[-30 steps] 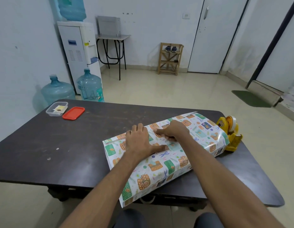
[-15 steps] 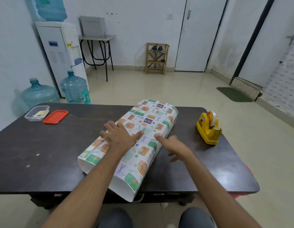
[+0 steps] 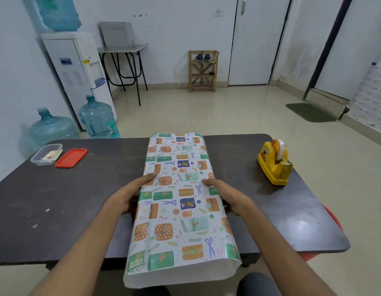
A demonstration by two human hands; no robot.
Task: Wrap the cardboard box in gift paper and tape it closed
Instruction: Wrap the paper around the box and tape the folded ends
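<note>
on the table (image 3: pixel 95 189), wrapped box (image 3: pixel 181 210), left hand (image 3: pixel 129 195), right hand (image 3: pixel 229 197), each grip seemingly clamped on its sides

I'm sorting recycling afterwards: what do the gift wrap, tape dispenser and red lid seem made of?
Gift wrap: thin printed paper, slightly glossy; its open end sags. Tape dispenser: likely moulded plastic, shiny yellow with highlights. Red lid: probably plastic, smooth, rounded corners.

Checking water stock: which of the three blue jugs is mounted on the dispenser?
The topmost jug, atop the white dispenser; the left floor jug and right floor jug stand below.
</note>
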